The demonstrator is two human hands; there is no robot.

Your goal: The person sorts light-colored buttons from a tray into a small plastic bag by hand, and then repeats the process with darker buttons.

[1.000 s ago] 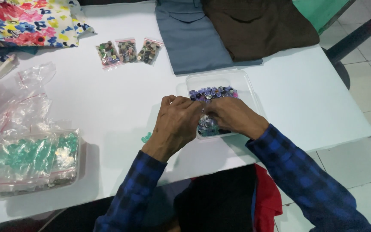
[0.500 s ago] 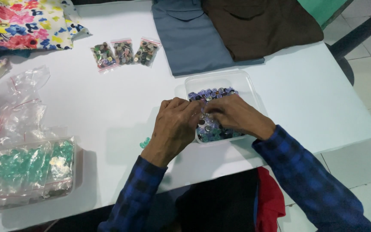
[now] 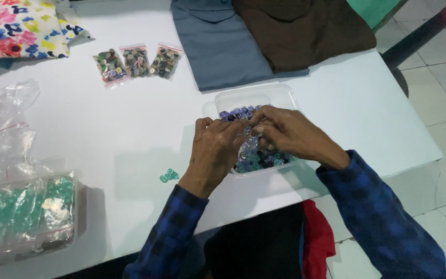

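Hiding button tub (image 3: 280,95): 2 hands (image 3: 254,139).

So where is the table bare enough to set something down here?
Bare white table lies between the three small button bags, the empty bags and the left hand. Crowded: both hands over the clear tray, right hand, folded cloths.

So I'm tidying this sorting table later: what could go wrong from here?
The clear tub of buttons sits near the table's front edge, under both hands; a nudge from the left hand or right hand might tip it off. The loose green buttons near the left wrist could get swept to the floor. The small clear bag pinched between the fingers may spill.
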